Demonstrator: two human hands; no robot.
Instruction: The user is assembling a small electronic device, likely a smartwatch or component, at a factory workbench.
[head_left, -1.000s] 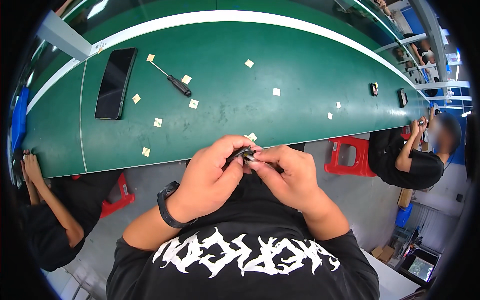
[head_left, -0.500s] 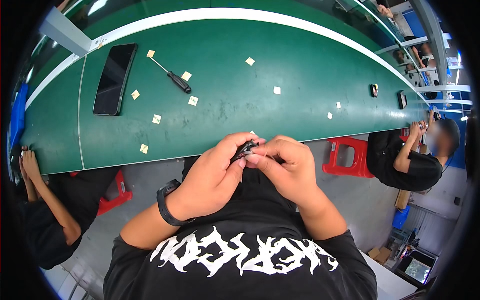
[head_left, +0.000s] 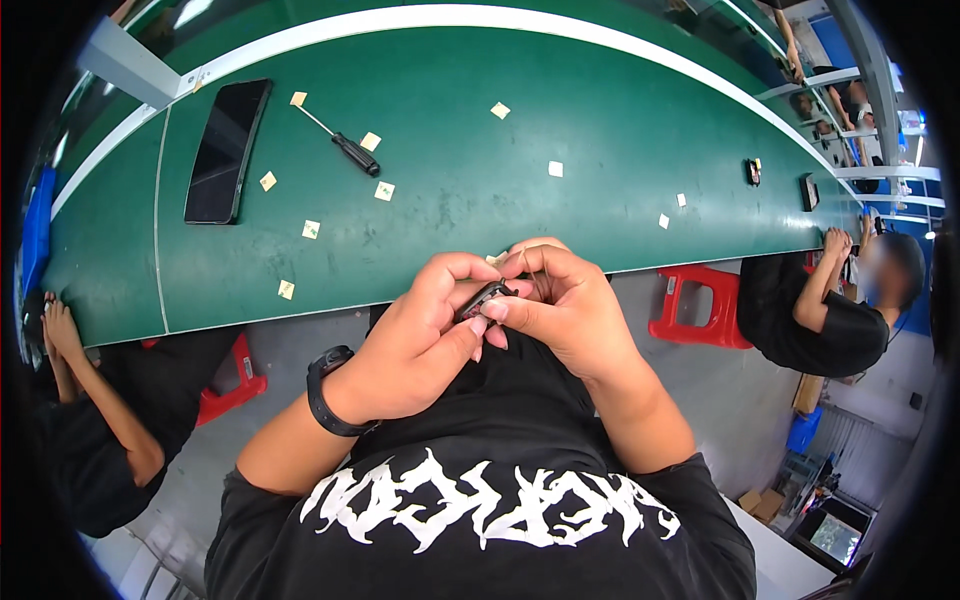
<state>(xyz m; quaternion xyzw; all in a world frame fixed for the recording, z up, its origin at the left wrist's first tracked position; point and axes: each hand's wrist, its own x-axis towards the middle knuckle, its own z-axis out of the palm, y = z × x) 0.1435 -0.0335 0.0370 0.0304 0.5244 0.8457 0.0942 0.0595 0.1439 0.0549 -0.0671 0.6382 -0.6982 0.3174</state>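
A long green workbench [head_left: 560, 120] curves across the view, carrying a dark phone [head_left: 227, 151] near its left end, a black-handled screwdriver [head_left: 343, 146] beside it, and scattered small pale squares [head_left: 385, 191]. Just off its near edge, the left hand [head_left: 415, 345] and right hand [head_left: 565, 310] meet, fingers curled closed around a small dark part [head_left: 484, 298] pinched between thumbs and fingertips. It looks light, rigid and easily dropped, best gripped by its edges.
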